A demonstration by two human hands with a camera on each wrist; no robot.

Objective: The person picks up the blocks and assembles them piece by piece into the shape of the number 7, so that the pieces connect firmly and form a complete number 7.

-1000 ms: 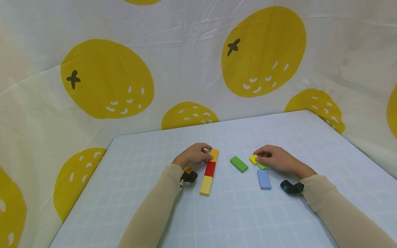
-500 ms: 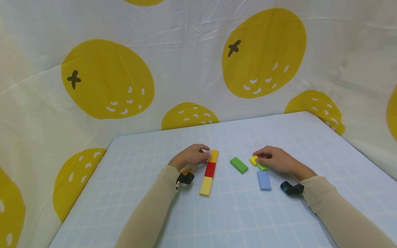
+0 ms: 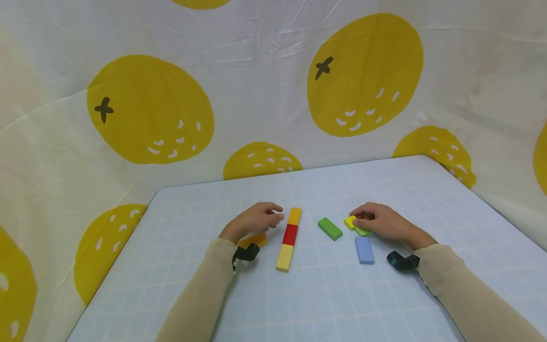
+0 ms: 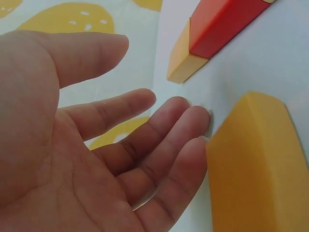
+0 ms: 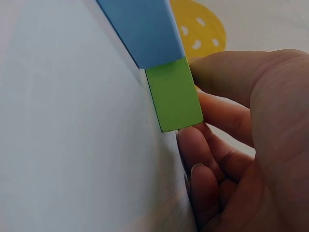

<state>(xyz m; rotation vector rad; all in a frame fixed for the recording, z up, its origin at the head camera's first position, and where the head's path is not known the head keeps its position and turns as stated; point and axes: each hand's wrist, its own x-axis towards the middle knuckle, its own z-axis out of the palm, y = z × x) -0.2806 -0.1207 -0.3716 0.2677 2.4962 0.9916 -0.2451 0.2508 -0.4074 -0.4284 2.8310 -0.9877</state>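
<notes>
My left hand [image 3: 255,219] hovers just left of a row of three blocks: an orange block [image 3: 294,216], a red block [image 3: 290,235] and a pale yellow block [image 3: 284,258]. Its fingers are loosely bent and hold nothing. Beside them in the left wrist view stands another orange block [image 4: 256,169], partly behind the wrist in the head view. With thumb and fingers my right hand [image 3: 384,221] pinches a small yellow block [image 3: 350,222], which is hidden in the right wrist view. A light green block [image 5: 174,94] lies against it, partly covered by the thumb.
Between the hands a green block [image 3: 330,229] lies slanted on the pale checked table [image 3: 325,294]. A blue block [image 3: 364,250] lies nearer than the light green one. A dark wrist camera [image 3: 401,260] sits on the right wrist. Fruit-patterned sheeting [image 3: 265,109] hangs behind the table.
My left hand has let go of the far orange block in the row and drawn back to the left, uncovering that block. The right hand stays at the yellow block.
</notes>
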